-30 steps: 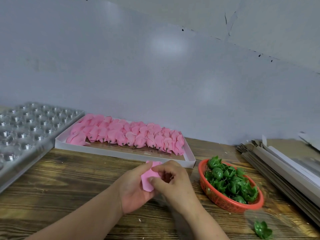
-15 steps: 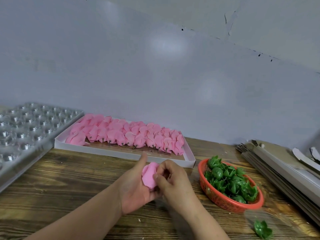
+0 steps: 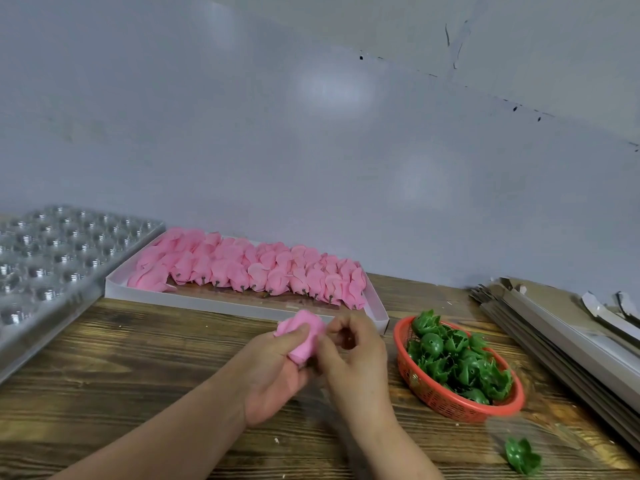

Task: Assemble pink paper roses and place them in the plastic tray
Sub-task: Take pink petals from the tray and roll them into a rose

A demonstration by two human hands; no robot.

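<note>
A pink paper rose (image 3: 304, 336) is held over the wooden table in front of me. My left hand (image 3: 273, 372) grips it from below, thumb across its petals. My right hand (image 3: 353, 358) pinches its right edge with curled fingers. Behind the hands a shallow white box (image 3: 221, 303) holds several rows of pink rose heads (image 3: 249, 268). The clear plastic tray (image 3: 52, 258) with many round cells lies at the far left, its cells without roses.
A red mesh basket (image 3: 446, 401) filled with green plastic calyxes (image 3: 457, 358) sits right of my hands. One loose green calyx (image 3: 521, 457) lies near the table's front right. Flat grey cardboard sheets (image 3: 561, 348) are stacked at the right edge.
The rose has turned and folded tighter in my hands; my left thumb has come down across it. Both hands stay in the same spot.
</note>
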